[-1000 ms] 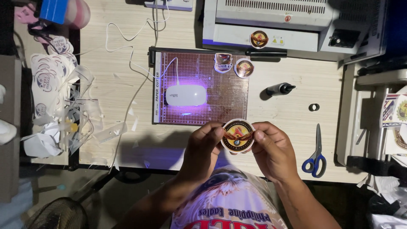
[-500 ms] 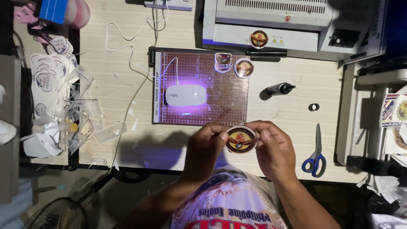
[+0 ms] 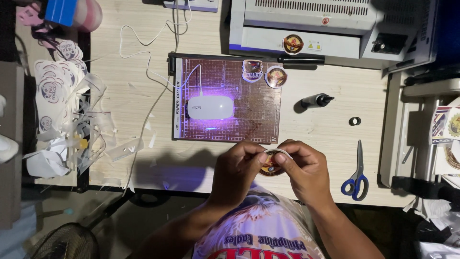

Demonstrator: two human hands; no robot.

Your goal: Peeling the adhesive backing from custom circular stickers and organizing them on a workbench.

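Brown round sticker (image 3: 271,164), tilted, both hands pinching

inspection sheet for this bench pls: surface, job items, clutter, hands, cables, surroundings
Surface: pale wooden table, dimly lit.
Job's things: round sticker held over the table's near edge; two more stickers on the paper cutter, with a glowing white lamp.
Clutter: sticker offcuts and scraps at one side; blue-handled scissors, black bottle, small black ring.
Hands: left hand and right hand both pinch the round sticker.
Cables: white cable loops from the lamp across the table.
Surroundings: laminator at the back; fan on the floor.
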